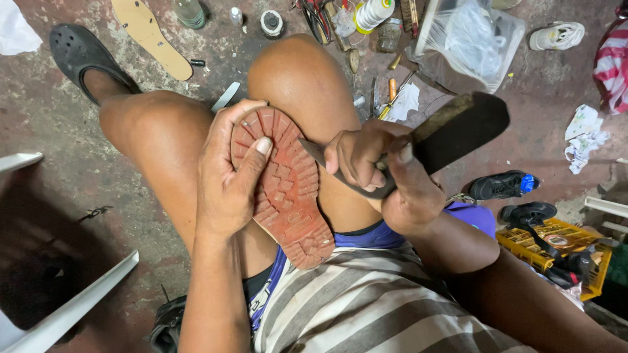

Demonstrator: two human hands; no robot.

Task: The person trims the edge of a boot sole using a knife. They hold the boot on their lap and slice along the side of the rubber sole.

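A red lugged shoe sole [282, 186] lies tread-up across the person's bare thighs, its heel end toward the striped shirt [373, 307] and its toe end up against the knees. The left hand [226, 176] cradles it from the side, its grip wrapped around the sole's edge with the thumb pressed flat on the tread near the toe. The right hand [376, 167] has its grip clenched tight on a dark-handled knife [366, 176], whose grey blade tip touches the sole's right edge about midway along. A dark, flat block-like object [461, 131] rises beyond that hand; whether it belongs to the knife cannot be told. On the stained concrete floor [59, 131] beyond the knees lie a tan insole [152, 36], a black clog [82, 52] on the person's foot, a clear bottle [190, 12], a small round tin [271, 23], and a white spool with a yellow band [373, 13] among scattered hand tools. To the upper right sits a clear plastic bag [471, 39] holding something pale, just beside a white sneaker [556, 36] and a red-and-white striped cloth [611, 62]. Crumpled paper scraps [584, 137] lie further right. Near the right elbow rest two black shoes [504, 186], one with a blue patch, and a yellow plastic crate [556, 245] with dark items inside.
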